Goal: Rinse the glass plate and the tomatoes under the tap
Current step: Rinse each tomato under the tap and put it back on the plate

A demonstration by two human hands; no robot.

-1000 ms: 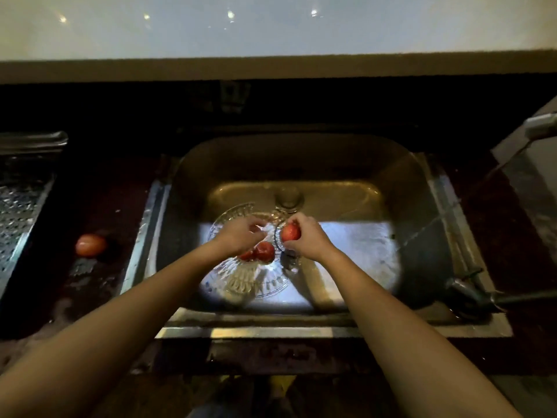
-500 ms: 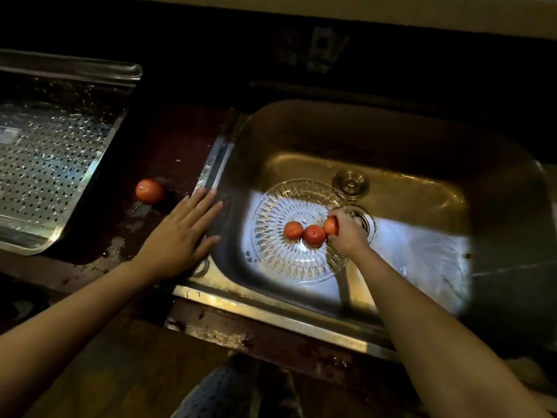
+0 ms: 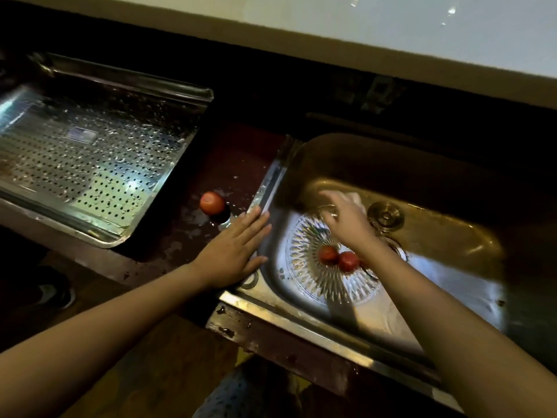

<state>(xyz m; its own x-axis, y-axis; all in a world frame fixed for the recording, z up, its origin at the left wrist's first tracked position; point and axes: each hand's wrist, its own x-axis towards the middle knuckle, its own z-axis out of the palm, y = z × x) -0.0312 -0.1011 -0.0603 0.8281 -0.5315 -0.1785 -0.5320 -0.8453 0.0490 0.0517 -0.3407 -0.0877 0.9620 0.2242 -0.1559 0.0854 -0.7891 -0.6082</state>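
A cut-glass plate (image 3: 313,282) lies on the floor of the steel sink (image 3: 301,322). Two red tomatoes (image 3: 328,254) (image 3: 349,260) rest near the plate's middle, and a sliver of red shows under my right wrist. Another tomato (image 3: 212,203) sits on the wet dark counter left of the sink. My left hand (image 3: 238,248) lies flat, fingers apart, on the sink's left rim, a short way from that tomato. My right hand (image 3: 346,218) is blurred, fingers spread over the plate's far rim, with no tomato in it. The tap is out of view.
A perforated steel draining tray (image 3: 90,164) fills the counter at far left. The sink drain (image 3: 385,215) is just behind the plate. A pale wall ledge (image 3: 391,40) runs along the back.
My right hand has let go of the tomato and moved up to the plate's far rim. My left hand stays on the sink's left rim. The view has shifted.
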